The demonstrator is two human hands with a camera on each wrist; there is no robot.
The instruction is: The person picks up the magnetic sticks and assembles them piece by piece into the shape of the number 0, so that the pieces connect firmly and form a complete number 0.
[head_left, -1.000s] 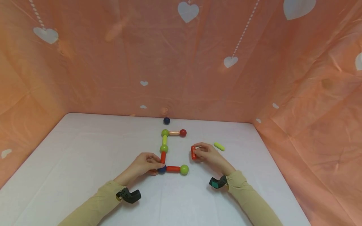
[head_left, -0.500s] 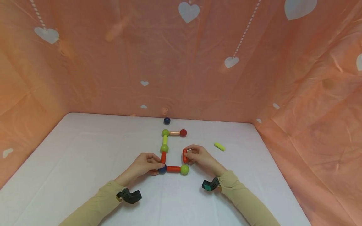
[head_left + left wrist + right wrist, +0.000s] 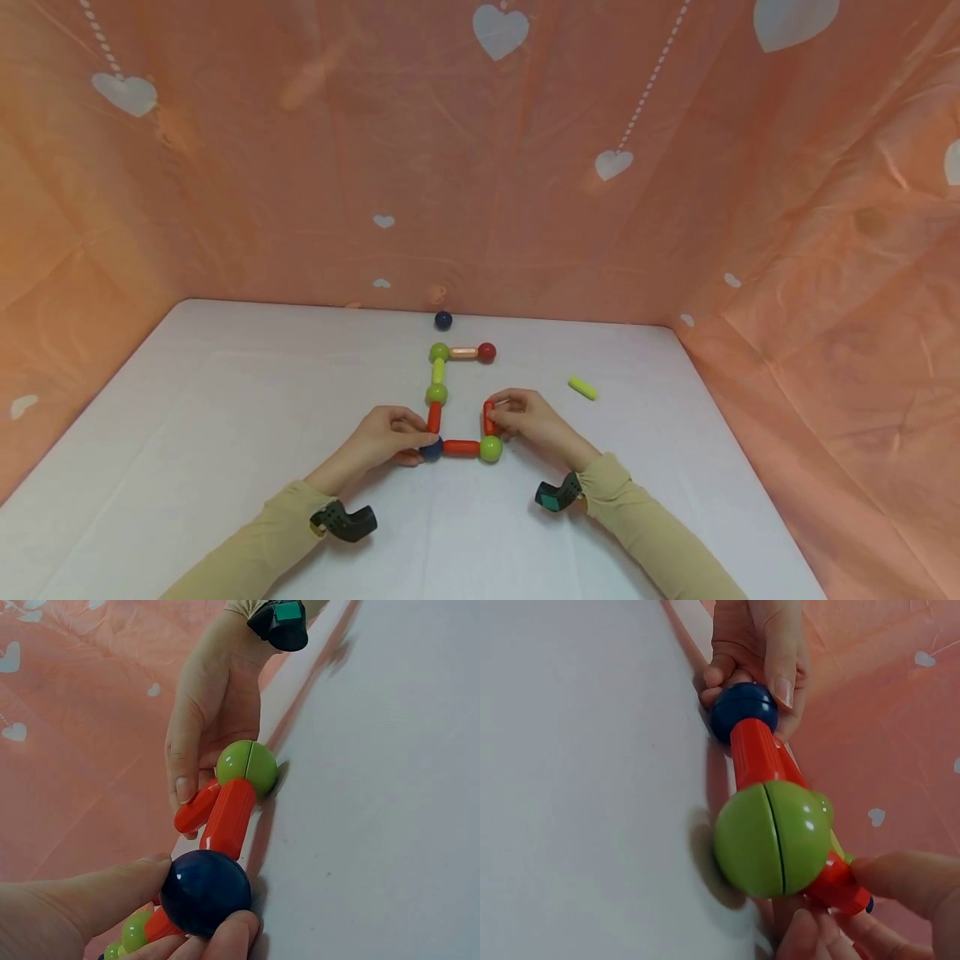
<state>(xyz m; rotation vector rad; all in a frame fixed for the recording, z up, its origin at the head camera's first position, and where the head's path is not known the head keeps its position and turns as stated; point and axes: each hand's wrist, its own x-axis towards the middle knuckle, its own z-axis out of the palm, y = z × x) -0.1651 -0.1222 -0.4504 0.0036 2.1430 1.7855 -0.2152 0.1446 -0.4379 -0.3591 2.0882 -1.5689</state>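
Note:
My left hand pinches a dark blue ball between thumb and fingers. From that ball a red rod runs right to a green ball, and another red rod runs away from me to a second green ball. My right hand grips a third red rod between thumb and fingers, its near end right at the nearer green ball. In the right wrist view that green ball fills the middle, with the gripped rod at its lower right.
A yellow-green rod leads to a far green ball, then an orange-tan rod and a red ball. A loose blue ball lies near the back edge, a loose yellow-green rod at right on the white table.
My right hand has moved left and slightly toward me, bringing its red rod to the nearer green ball. The left hand has stayed on the blue ball.

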